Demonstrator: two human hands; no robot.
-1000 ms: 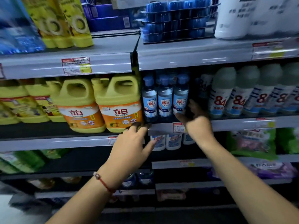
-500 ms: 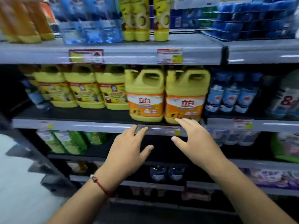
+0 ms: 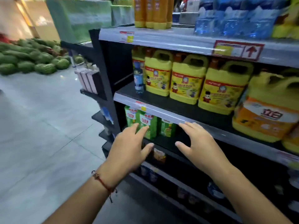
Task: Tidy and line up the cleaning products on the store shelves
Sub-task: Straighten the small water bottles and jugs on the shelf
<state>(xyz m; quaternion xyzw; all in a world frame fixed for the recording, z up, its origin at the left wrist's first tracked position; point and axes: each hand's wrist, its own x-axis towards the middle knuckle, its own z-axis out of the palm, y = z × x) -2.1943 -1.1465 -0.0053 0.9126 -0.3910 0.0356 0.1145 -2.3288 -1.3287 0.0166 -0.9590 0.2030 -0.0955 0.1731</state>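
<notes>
Fingers of the left hand (image 3: 129, 149) and the right hand (image 3: 200, 146) are spread straight, and nothing is held. Both hands are raised before the grey shelf edge (image 3: 155, 110), the right fingertips at its lip. Green refill pouches (image 3: 145, 123) are seen just beyond the left fingers. Three yellow jugs (image 3: 186, 81) are lined up on the shelf above, beside an orange-labelled jug (image 3: 267, 113).

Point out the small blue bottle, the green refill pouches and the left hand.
small blue bottle (image 3: 138, 81): head view, label.
green refill pouches (image 3: 149, 125): head view, front of second pouch.
left hand (image 3: 129, 151): head view, back of hand.
</notes>
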